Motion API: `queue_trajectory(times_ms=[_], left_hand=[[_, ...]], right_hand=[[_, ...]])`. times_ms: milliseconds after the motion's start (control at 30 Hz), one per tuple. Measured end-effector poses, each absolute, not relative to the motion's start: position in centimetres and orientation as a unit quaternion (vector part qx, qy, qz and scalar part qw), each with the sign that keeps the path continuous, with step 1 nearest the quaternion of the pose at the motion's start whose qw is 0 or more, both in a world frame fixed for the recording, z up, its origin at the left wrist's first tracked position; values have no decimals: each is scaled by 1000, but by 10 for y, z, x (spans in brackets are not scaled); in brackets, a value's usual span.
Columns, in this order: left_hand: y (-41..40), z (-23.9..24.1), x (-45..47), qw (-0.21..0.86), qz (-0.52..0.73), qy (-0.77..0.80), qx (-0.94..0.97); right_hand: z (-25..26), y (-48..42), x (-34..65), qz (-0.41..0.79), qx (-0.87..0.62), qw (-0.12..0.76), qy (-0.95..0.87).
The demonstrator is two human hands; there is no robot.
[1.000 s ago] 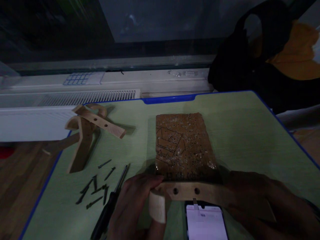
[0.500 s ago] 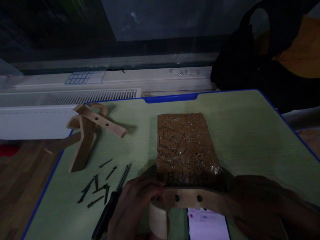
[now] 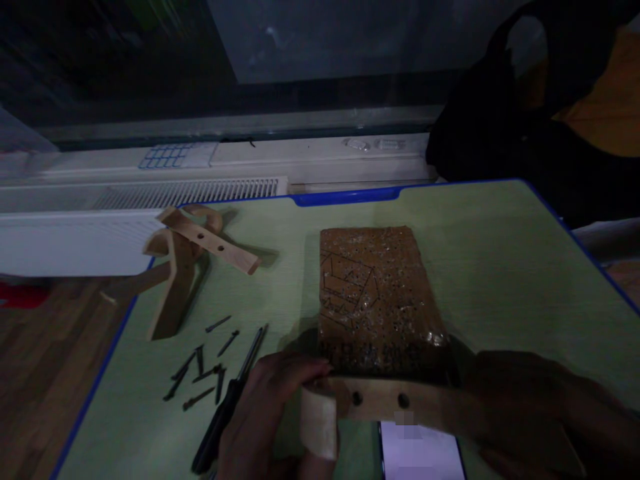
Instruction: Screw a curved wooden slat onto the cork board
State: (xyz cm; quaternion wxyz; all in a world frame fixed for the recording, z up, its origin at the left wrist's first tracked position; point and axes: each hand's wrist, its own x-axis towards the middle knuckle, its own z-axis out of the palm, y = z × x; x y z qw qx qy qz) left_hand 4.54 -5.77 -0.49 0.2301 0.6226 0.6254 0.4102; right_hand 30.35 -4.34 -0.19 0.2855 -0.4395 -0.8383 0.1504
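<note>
My left hand (image 3: pixel 270 407) is closed around a short curved wooden piece (image 3: pixel 319 423), pressing it to the left end of a wooden bar. That bar (image 3: pixel 380 398) has two dark holes and lies across my view, against the near edge of a brown taped package (image 3: pixel 373 300). At its right end, my right hand (image 3: pixel 540 407) is closed on the bar; deep shadow hides most of the fingers. A screwdriver (image 3: pixel 233 397) with a black handle lies beside my left hand. Several dark screws (image 3: pixel 200 373) are scattered further left.
A phone (image 3: pixel 420 450) with a lit screen lies below the bar. More wooden parts (image 3: pixel 180 273), straight and curved, are piled at the table's left edge. Behind the green table (image 3: pixel 505 267) stand a white radiator (image 3: pixel 75 240) and a window sill. A dark bag (image 3: pixel 500 140) is at the back right.
The curved piece has tilted and risen slightly against the bar's end, with my left thumb lower on it. My right hand keeps its hold. The whole view has shifted a little.
</note>
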Motion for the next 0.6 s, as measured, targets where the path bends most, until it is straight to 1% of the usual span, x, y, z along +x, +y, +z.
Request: queue_trajectory(times_ms=[33, 167, 233, 367, 600], left_hand=[[-58, -5, 45, 233, 403, 630, 621], [-59, -2, 43, 233, 389, 639, 622], [-58, -1, 43, 228, 390, 643, 619], [-58, 0, 42, 220, 377, 634, 638], [-57, -2, 41, 226, 376, 636, 635]], right_hand=[[-3, -43, 303, 147, -444, 294, -834], [-6, -41, 305, 167, -455, 256, -836], [-8, -40, 306, 159, -462, 251, -836], [-8, -40, 307, 125, -460, 253, -842], [-5, -40, 304, 133, -462, 258, -838]])
